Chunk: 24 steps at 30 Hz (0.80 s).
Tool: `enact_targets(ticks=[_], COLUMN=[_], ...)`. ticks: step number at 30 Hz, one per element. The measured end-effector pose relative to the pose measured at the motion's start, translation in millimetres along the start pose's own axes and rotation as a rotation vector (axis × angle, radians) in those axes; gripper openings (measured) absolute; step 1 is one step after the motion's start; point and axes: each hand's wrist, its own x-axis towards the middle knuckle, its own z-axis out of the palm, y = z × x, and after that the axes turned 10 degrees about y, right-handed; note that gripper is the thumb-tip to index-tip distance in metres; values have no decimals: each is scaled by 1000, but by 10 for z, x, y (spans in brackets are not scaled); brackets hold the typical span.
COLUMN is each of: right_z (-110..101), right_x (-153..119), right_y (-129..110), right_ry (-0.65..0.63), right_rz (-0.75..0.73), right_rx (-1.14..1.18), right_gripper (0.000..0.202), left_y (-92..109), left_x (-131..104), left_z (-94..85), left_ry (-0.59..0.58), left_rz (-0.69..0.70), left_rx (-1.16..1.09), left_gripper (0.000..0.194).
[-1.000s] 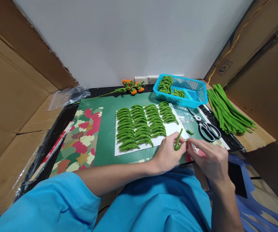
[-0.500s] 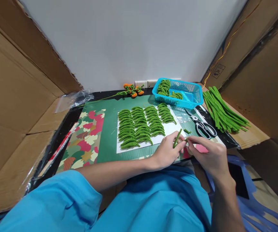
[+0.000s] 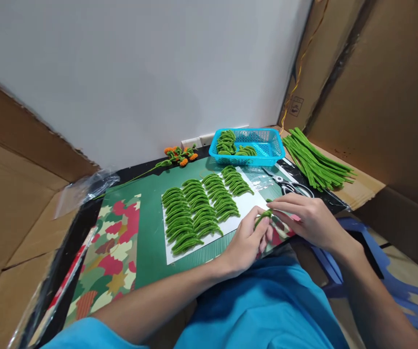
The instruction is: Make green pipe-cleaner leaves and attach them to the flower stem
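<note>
Surface: green mat (image 3: 151, 237), 4 columns of green pieces (image 3: 197, 203)
Fuzzy stem (image 3: 263, 217): between the 2 hands
Left hand (image 3: 246, 244): clamped on stem
Right hand (image 3: 311, 220): at its upper end; grip unclear

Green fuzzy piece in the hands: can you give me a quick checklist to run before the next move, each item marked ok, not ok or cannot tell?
1. Green fuzzy piece secured: ok, pinched in the left hand.
2. Right hand gripping it too: cannot tell; its fingertips are at the piece's upper end.
3. Whole shape of the piece visible: not ok, fingers hide part of it.
4. White sheet showing bare below its rightmost, shorter column: ok.
5. Scissors fully in view: not ok, the right hand covers part of the handles.
6. Long green stems bundled beside the blue basket: ok.
</note>
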Motion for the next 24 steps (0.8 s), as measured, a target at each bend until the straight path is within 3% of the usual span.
enact_targets(ticks=[4, 8, 11, 14, 19, 24], right_z=[8, -25, -55, -47, 39, 187], right_x=[-18, -16, 37, 94, 90, 14], right_y=[-6, -16, 5, 64, 121, 41], right_ry=[8, 104, 60, 40, 45, 147], right_rz=[-93, -158, -270, -366, -339, -313], right_rx=[-123, -141, -126, -130, -98, -120], right_gripper=[26, 28, 35, 28, 17, 12], left_y=[-17, 3, 39, 50, 19, 7], left_x=[17, 37, 39, 32, 24, 29], left_z=[1, 2, 6, 10, -7, -7], left_ry=[37, -8, -36, -76, -44, 5], left_rz=[-45, -41, -42, -67, -117, -96], left_rx=[-138, -103, -70, -63, -83, -129], left_gripper=[36, 37, 39, 38, 32, 34])
